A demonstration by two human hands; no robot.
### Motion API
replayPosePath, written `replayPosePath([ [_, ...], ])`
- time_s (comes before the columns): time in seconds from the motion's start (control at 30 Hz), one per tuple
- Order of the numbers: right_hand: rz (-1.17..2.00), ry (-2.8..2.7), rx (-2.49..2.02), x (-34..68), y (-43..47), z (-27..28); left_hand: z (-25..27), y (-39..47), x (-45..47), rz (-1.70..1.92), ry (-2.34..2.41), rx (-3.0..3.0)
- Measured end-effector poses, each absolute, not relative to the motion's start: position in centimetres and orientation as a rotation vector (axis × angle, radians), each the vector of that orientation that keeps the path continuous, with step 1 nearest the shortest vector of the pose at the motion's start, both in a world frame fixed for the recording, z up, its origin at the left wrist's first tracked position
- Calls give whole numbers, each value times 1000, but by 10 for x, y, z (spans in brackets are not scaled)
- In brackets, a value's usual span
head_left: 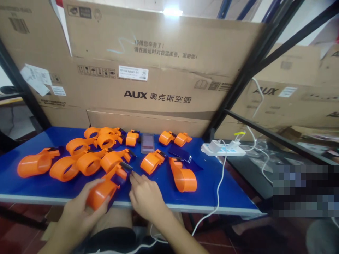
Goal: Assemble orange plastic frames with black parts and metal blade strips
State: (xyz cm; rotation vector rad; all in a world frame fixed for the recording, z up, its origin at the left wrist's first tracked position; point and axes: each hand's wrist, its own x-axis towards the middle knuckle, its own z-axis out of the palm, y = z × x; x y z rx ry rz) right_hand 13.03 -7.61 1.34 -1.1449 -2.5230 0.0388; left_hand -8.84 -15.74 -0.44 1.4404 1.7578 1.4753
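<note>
My left hand point(87, 203) is wrapped round the ring of an orange tape dispenser point(102, 192) at the table's front edge. The fingers of my right hand point(145, 195) are closed together at the dark blade end of that same dispenser; their tips are partly hidden. Left of and behind my hands lie several more orange dispensers, among them one at the far left point(34, 165) and one just behind point(113, 160). To the right of my right hand another dispenser point(185, 179) lies on its side, near a dark blue flat piece point(180, 153).
The blue tabletop point(217, 190) has a phone-like device point(147, 143) at its back. A white power strip point(224, 150) sits at the right edge, its cable point(218, 187) hanging over the front. Large cardboard boxes point(159, 81) and black rack posts point(238, 70) stand behind.
</note>
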Motion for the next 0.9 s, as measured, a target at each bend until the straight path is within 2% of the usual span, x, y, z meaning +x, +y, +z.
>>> replayPosePath([
  [0.13,-50,-2535,-1225,148,-83,-3,0,-143,-82,1293,1762,1630],
  [0.43,-235,-2281,-1434,197,-100,-23,2,-109,-35,1337,1483,1732],
  [0.63,-376,-2280,-1414,190,-90,-21,3,-91,-32,1244,1577,2097],
  [0.9,-389,-2227,-1384,189,-79,-30,1,-105,-54,1141,1754,2616],
])
